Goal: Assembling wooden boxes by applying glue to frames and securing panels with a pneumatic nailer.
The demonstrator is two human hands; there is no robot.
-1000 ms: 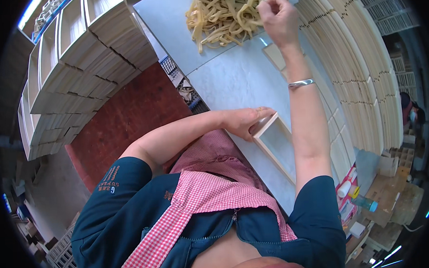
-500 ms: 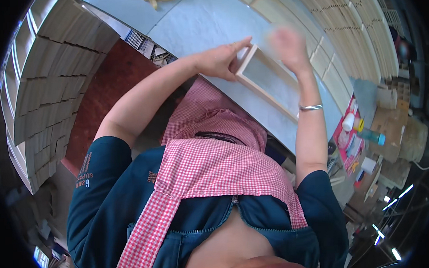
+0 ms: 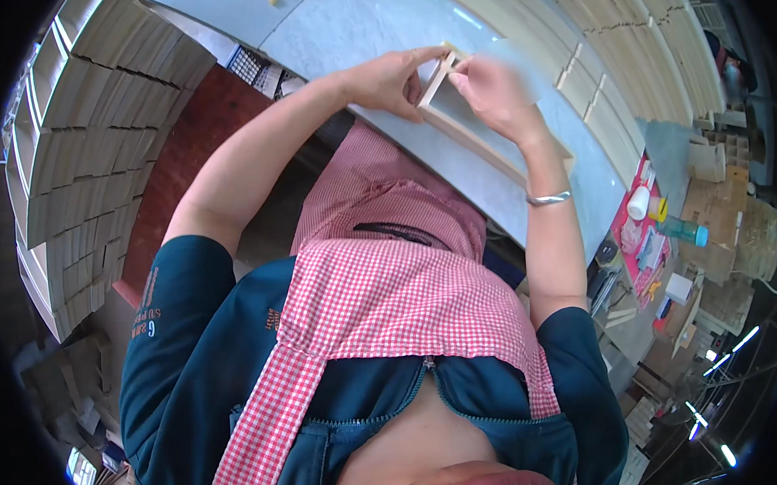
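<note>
A long, narrow wooden frame [image 3: 475, 141] of pale wood rests on the pale blue-grey tabletop [image 3: 349, 36], slanting from upper left to lower right. My left hand [image 3: 388, 84] grips its left end, forefinger along the far corner and thumb at the near corner. Bent over the same end is my right hand [image 3: 495, 95], its thumb and forefinger pinched together at the inner side of the end piece. Whatever the pinch holds is too small or hidden to make out. Part of the right hand is blurred, and its wrist covers some of the frame's right portion.
Rows of pale wooden pieces [image 3: 649, 49] are stacked along the far right side of the table. Tall stacks of similar boards [image 3: 110, 125] stand on the left. Beyond the table's right end, a pink surface carries a white bottle [image 3: 638, 202] and a teal bottle [image 3: 685, 232].
My right hand has come left from beyond the frame's far side onto its left end, fingers now pinched. Both the frame and my left hand sit slightly farther up and left.
</note>
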